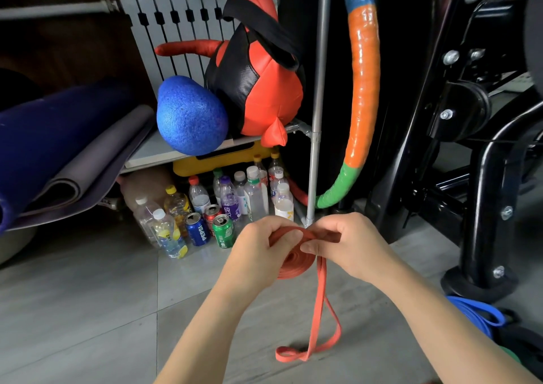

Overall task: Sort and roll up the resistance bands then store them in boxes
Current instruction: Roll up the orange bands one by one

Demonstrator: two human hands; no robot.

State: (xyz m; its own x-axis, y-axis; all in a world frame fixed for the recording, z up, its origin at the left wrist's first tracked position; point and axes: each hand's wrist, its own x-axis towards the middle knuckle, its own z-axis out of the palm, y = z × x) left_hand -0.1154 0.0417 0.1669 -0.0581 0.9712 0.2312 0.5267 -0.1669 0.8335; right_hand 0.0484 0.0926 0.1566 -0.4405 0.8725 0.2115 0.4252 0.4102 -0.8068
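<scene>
Across the bottom and left of the frame runs the grey tiled floor [88, 310] you are working above, and the right side is filled by a black machine frame [484, 177] with bolted joints. At the left edge a rolled blue mat [53, 136] lies over a grey one. Above the centre a red and black bag [264, 89] sits on a shelf, with a blue foam ball [191, 116] just beside it on the left and a taped hoop [363, 89] curving down to its right. Under the shelf a cluster of bottles and cans [229, 195] stands on the tiles. Your two hands meet just below the middle of the frame. Your left hand [255, 251] has its fingers curled over the partly rolled coil of the orange band [293, 263], gripping it. Your right hand [349, 245] pinches the flat strip between thumb and fingers, right against the coil. The unrolled tail drops from your hands, and its looped end lies on the floor near the bottom centre. At the lower right a blue band [476, 313] lies by the machine's foot.
</scene>
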